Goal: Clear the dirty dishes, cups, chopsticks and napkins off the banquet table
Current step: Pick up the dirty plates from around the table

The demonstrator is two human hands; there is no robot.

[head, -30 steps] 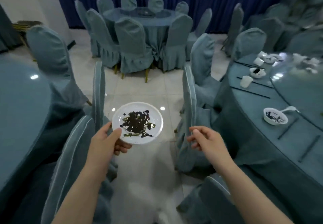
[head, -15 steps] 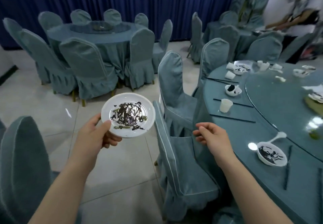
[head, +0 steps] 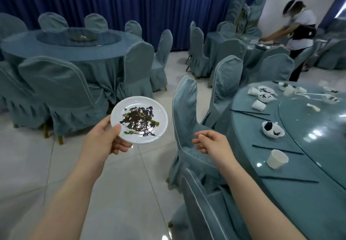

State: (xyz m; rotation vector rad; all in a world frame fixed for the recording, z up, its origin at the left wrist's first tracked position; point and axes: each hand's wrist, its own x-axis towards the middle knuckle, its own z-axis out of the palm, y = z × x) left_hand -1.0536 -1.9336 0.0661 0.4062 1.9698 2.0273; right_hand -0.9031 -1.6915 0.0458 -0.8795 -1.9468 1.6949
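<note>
- I am holding the dirty plate (head: 139, 120) in my left hand (head: 104, 138), left of frame centre: the grip is closed on its near rim, thumb on top, fingers curled beneath, and the plate is riding level with its dark smear facing up.
- My right hand (head: 213, 144) is hanging right of centre with fingers loosely curled, carrying nothing and touching nothing, just above a chair back (head: 184, 112).
- What is changing is my view: over the last second it has been swinging right, so the tabletop (head: 309, 198) that sat at the right edge is now filling the lower right, while both hands are keeping their pose.
- That means I am turning back to it for more, with one hand free.
- Still lying there: a paper cup (head: 277, 159) nearest me, black chopsticks (head: 277, 149) just above it, a smeared bowl (head: 273, 129) further up, and more cups and dishes (head: 265, 94) at the upper right.
- Much is remaining, so I judge the clearing far from done.
- Another person (head: 297, 33) is working at a far table, upper right.
</note>
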